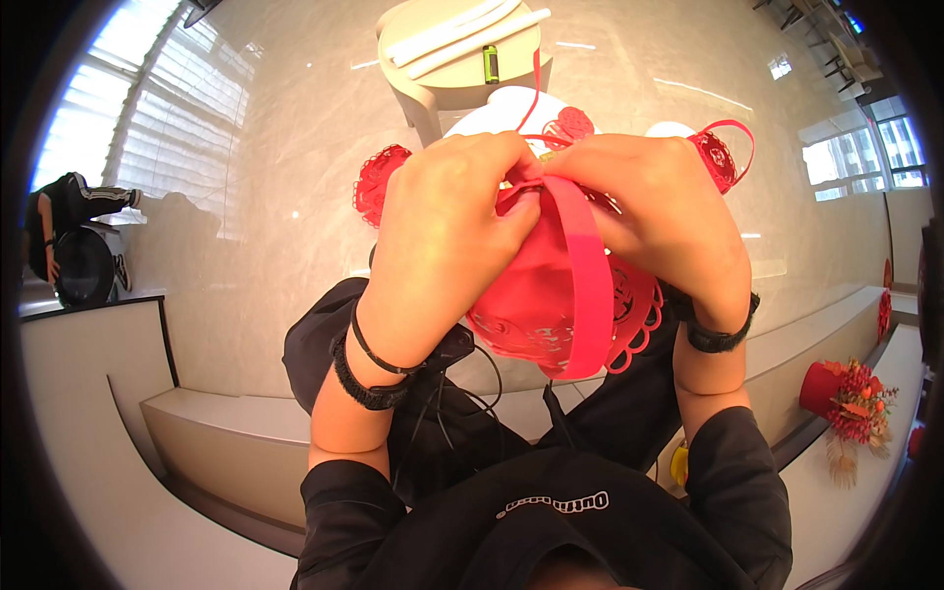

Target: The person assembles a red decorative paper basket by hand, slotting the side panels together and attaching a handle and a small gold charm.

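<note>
A red felt-like basket point(526, 305) with cut-out patterns, a scalloped edge and a broad strap handle point(590, 285) hangs above my lap. My left hand point(447, 221) is closed on its upper edge, with thumb and fingers pinched together. From the other side my right hand point(659, 202) grips the same edge near the top of the strap; its fingertips are partly hidden. Between the two hands a thin red band shows. Just beyond them lies a white rounded thing point(511, 106) with a red cut-out ornament point(570, 125) on it.
A beige stool point(403, 25) ahead holds white tubes point(467, 39) and a small green-and-black cylinder point(491, 64). Red cut-out pieces appear left point(379, 184) and right point(720, 157). Low ledges line both sides; a red flower pot point(819, 388) stands right. Another person point(59, 221) sits far left.
</note>
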`<state>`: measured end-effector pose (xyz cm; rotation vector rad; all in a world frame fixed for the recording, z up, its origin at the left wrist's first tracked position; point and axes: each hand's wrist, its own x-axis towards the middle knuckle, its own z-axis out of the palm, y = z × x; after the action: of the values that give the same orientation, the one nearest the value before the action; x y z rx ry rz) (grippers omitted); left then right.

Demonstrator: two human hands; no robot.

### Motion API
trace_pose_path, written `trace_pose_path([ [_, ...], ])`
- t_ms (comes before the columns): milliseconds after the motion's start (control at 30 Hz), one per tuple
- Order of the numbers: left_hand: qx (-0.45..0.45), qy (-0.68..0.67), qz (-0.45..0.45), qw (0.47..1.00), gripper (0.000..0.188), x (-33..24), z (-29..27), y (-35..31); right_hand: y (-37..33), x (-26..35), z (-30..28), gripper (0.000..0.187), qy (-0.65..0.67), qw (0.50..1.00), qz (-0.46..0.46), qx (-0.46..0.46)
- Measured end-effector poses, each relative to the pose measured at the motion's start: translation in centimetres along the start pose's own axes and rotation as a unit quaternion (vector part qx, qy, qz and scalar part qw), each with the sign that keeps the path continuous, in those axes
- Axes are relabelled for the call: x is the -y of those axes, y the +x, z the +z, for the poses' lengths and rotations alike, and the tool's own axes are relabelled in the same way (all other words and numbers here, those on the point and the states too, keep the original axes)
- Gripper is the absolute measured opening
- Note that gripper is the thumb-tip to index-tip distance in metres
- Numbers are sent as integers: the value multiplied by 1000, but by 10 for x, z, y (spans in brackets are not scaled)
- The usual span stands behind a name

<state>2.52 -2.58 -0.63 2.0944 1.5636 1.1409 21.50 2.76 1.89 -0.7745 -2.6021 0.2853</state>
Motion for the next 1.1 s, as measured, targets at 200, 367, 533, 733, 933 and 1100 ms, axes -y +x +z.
trace_pose_path([
  [200,14,-42,6,999,23,1,-5,1,5,-4,8,18,33,998,-20,-57],
  [367,1,-19,3,1000,15,1,-7,-2,3,-3,5,21,70,996,-28,-58],
  [533,-26,32,47,998,15,6,-7,-10,5,3,6,22,77,996,-24,-49],
  [733,-25,113,110,987,15,-2,-13,-7,3,1,-5,33,98,994,-21,-50],
  [933,-125,82,288,946,28,3,-22,5,3,-8,-35,60,258,966,-6,-22],
  [1100,-149,47,306,939,24,5,-21,10,2,-24,-33,48,261,960,-81,-53],
])
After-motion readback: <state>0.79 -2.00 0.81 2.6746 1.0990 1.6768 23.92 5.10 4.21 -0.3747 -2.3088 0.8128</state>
